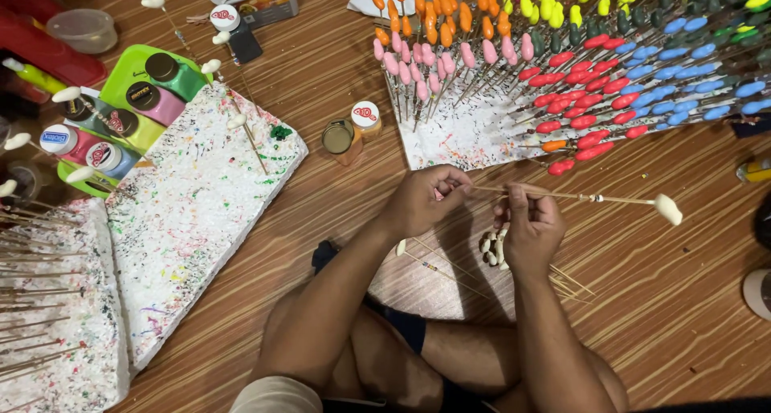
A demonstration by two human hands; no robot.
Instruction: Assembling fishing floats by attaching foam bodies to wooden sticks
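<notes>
The person sits on a wooden floor (337,76). The left hand (422,200) is pinched shut on the bare end of a thin wooden skewer (562,195), held level; the right hand (526,228) grips the same skewer near its middle, fingers closed. The unpainted white piece (667,208) on the skewer's tip hangs out to the right, just beside the foam board (450,140) bristling with painted red, pink and blue pieces.

Risk, as judged: the long unsupported tip could swing into the red pieces (590,148) and smear them if wet. More white pieces (491,248) lie under the right hand and could be knocked. An open paint jar (338,137) stands near the left hand; a careless elbow could tip it.
</notes>
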